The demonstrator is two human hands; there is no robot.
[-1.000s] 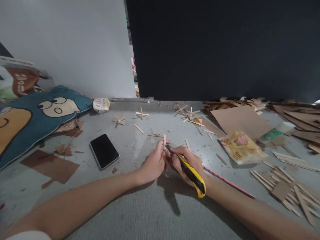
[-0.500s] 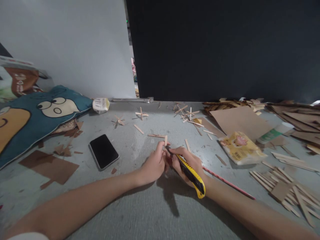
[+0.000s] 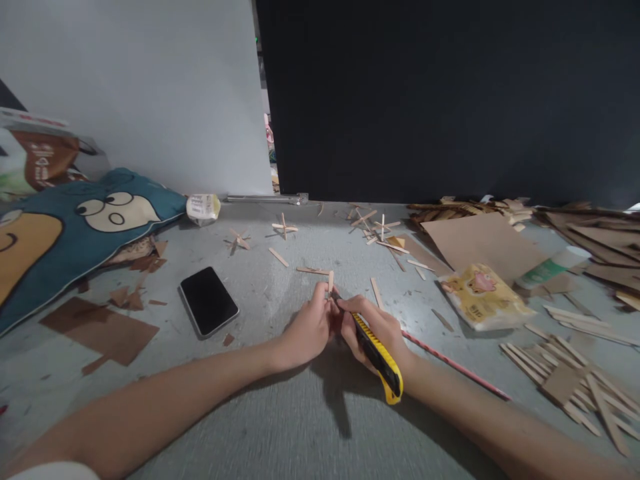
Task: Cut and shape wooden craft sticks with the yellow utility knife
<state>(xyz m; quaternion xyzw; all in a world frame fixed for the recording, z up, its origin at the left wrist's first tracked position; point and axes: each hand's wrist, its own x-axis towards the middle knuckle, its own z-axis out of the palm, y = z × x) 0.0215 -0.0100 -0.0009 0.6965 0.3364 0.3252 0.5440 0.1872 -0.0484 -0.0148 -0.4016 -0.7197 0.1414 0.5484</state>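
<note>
Pinched in the fingers of my left hand (image 3: pixel 311 329) is a short wooden stick (image 3: pixel 331 281), its pale tip pointing away from me. My right hand (image 3: pixel 376 333) is closed around a yellow and black utility knife (image 3: pixel 379 355). The knife's blade end meets the stick right at my left fingertips; how deep the blade sits in the wood is hidden. Just beyond my hands lies a loose wooden stick (image 3: pixel 313 271), and another stick piece (image 3: pixel 376 293) rests past my right hand. A red striped pencil-like rod (image 3: pixel 457 366) lies beside my right forearm.
A phone (image 3: pixel 209 301) lies to the left, near brown cardboard scraps (image 3: pixel 100 331) and a blue cushion (image 3: pixel 85 233). Crossed-stick pieces (image 3: pixel 285 228) stand farther back. To the right are a yellow tissue pack (image 3: pixel 485 298), a glue stick (image 3: pixel 553 267) and a wooden stick pile (image 3: pixel 575 383).
The knife's handle has swung slightly to the left and toward me, with its tip still at the stick. My left hand has barely moved.
</note>
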